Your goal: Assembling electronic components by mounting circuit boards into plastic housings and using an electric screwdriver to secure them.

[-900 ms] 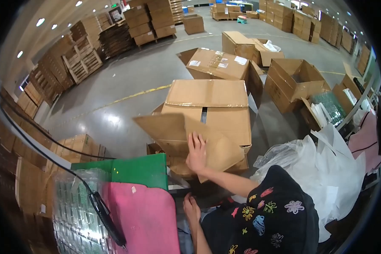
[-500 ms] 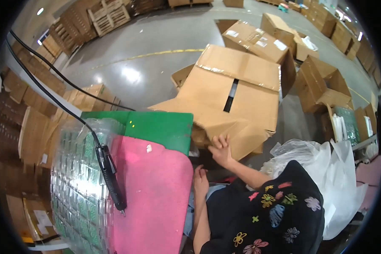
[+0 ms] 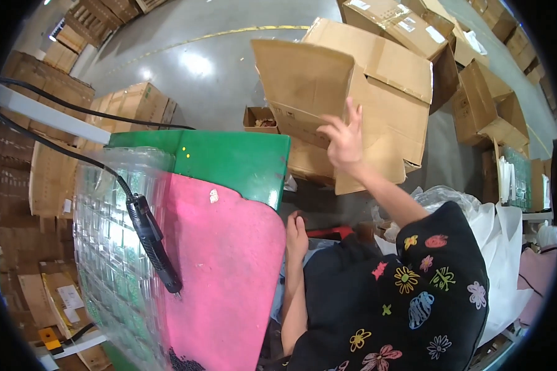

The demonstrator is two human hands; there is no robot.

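A large cardboard box (image 3: 390, 108) stands beyond the table with its flaps loose. One broad flap (image 3: 303, 80) is raised on its left side. My right hand (image 3: 345, 145) is over the box beside that flap, fingers spread and holding nothing; whether it touches the cardboard I cannot tell. My left hand (image 3: 297, 238) is beside the right edge of the pink mat (image 3: 229, 260), fingers stretched out, nothing seen in it. A black electric screwdriver (image 3: 151, 244) hangs on its cable over the mat, next to stacked clear plastic trays (image 3: 117, 247) with green parts.
A green board (image 3: 235, 161) lies under the mat. Small black pieces (image 3: 184, 363) are on the mat's near edge. Past the large box stand more cartons (image 3: 396, 28) and an open box (image 3: 486, 111). White plastic sheeting (image 3: 498, 260) hangs at the right.
My right hand has moved up and farther away, and the box's flap now stands raised at the left. My left hand stays by the mat's edge. The view has shifted.
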